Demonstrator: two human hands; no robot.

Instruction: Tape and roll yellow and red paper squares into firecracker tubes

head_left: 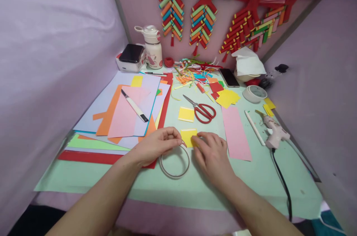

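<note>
A small yellow paper square (pixel 189 136) lies on the green mat (pixel 195 187) between my hands. My left hand (pixel 157 145) is curled, its fingertips pinched together at the square's left edge, just above a thin tape ring (pixel 174 162). My right hand (pixel 213 156) rests palm down, fingertips pressed on the square's right edge. A second yellow square (pixel 186 114) sits a little farther back. Whether the left fingers hold a strip of tape is too small to make out.
Red-handled scissors (pixel 201 110) lie behind the squares. A stack of coloured paper sheets (pixel 125 111) with a craft knife (pixel 134 105) is at left. A pink strip (pixel 236 132), a glue stick (pixel 254 127) and a glue gun (pixel 275 132) are at right. Paper scraps (pixel 192 74), bottle (pixel 152 47), phone (pixel 229 77), tape roll (pixel 254 93) at back.
</note>
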